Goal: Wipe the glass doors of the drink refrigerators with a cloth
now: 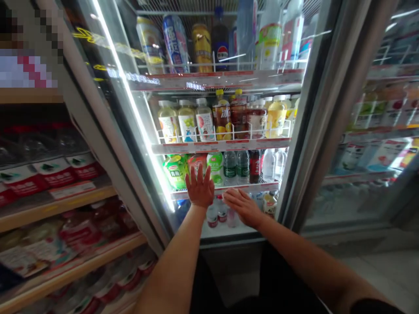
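Note:
My left hand [199,187] is raised with its fingers spread and pointing up, before the shelf of drinks in a lit display fridge [222,148]. Behind its fingertips are a green bottle [175,170], a reddish bottle and a light-green-labelled bottle [215,165]. My right hand [242,207] is stretched out flat, fingers together and pointing left, in front of the lowest shelf. Neither hand holds anything. Reflections lie across the fridge's glass door [183,80]; whether the hands touch the glass I cannot tell. Small bottles [222,211] on the bottom shelf are partly hidden.
Upper fridge shelves carry tea and juice bottles [187,122] and cans [202,46]. To the left, wooden shelves [65,205] hold red-labelled bottles [49,170]. A second fridge [369,157] with drinks stands at the right, beyond a metal door frame [324,109].

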### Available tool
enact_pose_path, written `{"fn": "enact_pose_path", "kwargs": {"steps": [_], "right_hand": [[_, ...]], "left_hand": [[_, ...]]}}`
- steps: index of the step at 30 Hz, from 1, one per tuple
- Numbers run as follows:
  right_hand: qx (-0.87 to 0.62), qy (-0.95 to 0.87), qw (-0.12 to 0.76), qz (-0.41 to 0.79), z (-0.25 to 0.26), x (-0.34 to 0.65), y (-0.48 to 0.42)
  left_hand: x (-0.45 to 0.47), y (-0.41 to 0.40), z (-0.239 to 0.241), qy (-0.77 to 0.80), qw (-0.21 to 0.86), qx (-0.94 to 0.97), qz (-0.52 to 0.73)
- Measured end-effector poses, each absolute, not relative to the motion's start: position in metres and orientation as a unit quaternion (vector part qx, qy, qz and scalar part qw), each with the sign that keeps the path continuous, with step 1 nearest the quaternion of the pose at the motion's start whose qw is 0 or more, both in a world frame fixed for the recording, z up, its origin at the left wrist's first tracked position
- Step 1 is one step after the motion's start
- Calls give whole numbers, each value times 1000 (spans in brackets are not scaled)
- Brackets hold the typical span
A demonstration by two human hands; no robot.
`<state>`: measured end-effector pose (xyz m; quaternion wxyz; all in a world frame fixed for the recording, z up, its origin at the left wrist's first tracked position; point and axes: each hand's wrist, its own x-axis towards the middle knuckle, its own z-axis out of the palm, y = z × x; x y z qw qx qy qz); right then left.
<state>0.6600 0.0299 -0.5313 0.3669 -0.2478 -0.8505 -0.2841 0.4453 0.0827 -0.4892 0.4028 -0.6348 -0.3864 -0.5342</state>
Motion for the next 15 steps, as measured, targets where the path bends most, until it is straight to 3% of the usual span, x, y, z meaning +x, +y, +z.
{"fn": "enact_pose_path", "kwargs": {"steps": [7, 12, 15], "right_hand": [[-351, -756, 459, -308, -494, 658, 30], [-273, -836, 362, -308, -497, 649, 30], [-287, -814, 392, -318, -482, 643, 34]], "left_hand": [[444, 86, -493, -401, 380, -644, -530], [443, 88, -494, -407, 354, -654, -531], [442, 90, -495, -405, 354, -653, -534]]}}
